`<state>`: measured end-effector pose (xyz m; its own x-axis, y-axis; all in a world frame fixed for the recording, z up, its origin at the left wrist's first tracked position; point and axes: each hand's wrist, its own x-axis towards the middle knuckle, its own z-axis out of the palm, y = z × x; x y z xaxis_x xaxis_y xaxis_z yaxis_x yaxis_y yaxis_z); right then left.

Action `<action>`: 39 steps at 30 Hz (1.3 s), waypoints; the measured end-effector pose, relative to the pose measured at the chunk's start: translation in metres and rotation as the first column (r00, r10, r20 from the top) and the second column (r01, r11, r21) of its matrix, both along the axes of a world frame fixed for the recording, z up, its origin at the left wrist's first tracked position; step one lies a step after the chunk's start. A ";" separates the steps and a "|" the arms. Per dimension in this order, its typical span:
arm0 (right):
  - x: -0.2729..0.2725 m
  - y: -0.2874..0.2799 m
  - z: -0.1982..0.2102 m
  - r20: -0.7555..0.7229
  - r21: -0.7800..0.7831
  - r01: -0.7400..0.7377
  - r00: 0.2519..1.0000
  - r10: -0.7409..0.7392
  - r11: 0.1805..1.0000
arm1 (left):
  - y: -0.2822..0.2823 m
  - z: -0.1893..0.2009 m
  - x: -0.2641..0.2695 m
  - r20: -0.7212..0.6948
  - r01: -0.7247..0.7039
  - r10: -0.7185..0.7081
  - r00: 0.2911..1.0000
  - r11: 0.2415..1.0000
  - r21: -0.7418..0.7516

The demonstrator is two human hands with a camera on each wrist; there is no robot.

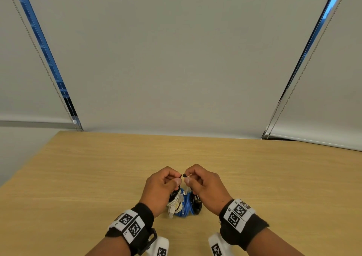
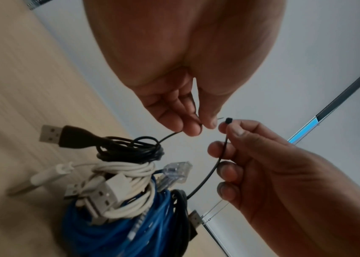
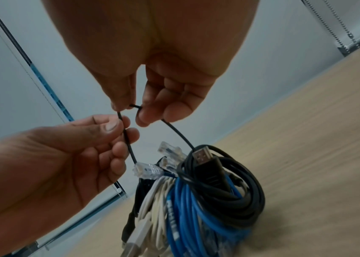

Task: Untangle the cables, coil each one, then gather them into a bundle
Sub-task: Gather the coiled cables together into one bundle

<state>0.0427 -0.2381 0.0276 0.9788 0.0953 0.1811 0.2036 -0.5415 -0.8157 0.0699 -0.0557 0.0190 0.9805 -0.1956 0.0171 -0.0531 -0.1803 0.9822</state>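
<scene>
Over a wooden table (image 1: 254,167), we hold the two ends of a thin black tie (image 2: 209,172) that loops around a gathered bundle (image 1: 183,203) of coiled cables standing between our wrists. Our left hand (image 1: 159,187) pinches the pointed tail of the tie between thumb and fingertips; our right hand (image 1: 205,185) pinches the other end just below its small square head (image 2: 228,120), the remaining fingers curled along the strand. The two ends are very near one another but not yet joined, as the left wrist view shows. In the bundle we can make out a blue network cable (image 3: 187,213) with clear plugs, a white cable (image 2: 128,175) and black cables (image 3: 236,184) with USB plugs, each already wound. We judge the untangling and coiling done and the final step, binding the bundle, in hand. The next move calls for threading the tail through the head's small opening, a fine alignment, then drawing it snug without letting the coils slip or spread. Whether the tie passes fully beneath every coil we cannot tell.
</scene>
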 end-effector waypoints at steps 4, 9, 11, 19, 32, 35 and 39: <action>0.003 -0.001 0.001 0.058 -0.055 0.023 0.998 -0.020 0.998 | 0.000 0.001 0.000 0.007 -0.001 0.000 1.000 0.999 0.032; 0.007 -0.003 0.002 0.073 -0.112 0.027 0.997 -0.019 0.993 | 0.000 0.000 0.003 0.016 0.011 -0.012 1.000 0.999 0.039; 0.008 -0.004 0.002 0.072 -0.109 0.014 0.997 -0.006 0.994 | 0.000 -0.001 0.004 0.018 0.016 -0.017 1.000 0.999 0.038; 0.011 -0.006 0.003 0.037 -0.103 0.005 0.999 -0.001 0.995 | 0.000 -0.004 0.007 0.017 0.008 -0.009 1.000 0.999 0.041; 0.009 -0.005 0.003 -0.017 -0.039 0.017 1.000 -0.018 0.999 | -0.001 -0.002 0.006 0.012 -0.009 0.009 1.000 0.998 0.057; 0.010 -0.004 0.002 -0.009 -0.059 0.020 1.000 -0.021 0.998 | -0.001 -0.001 0.006 0.010 -0.012 0.011 1.000 0.998 0.061; 0.011 -0.004 0.002 -0.024 -0.060 0.013 1.000 -0.015 0.998 | -0.001 -0.002 0.005 0.008 -0.020 0.019 1.000 0.998 0.062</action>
<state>0.0536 -0.2421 0.0296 0.9842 0.0917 0.1517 0.1764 -0.5924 -0.7861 0.0753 -0.0571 0.0172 0.9841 -0.1774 0.0125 -0.0559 -0.2415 0.9688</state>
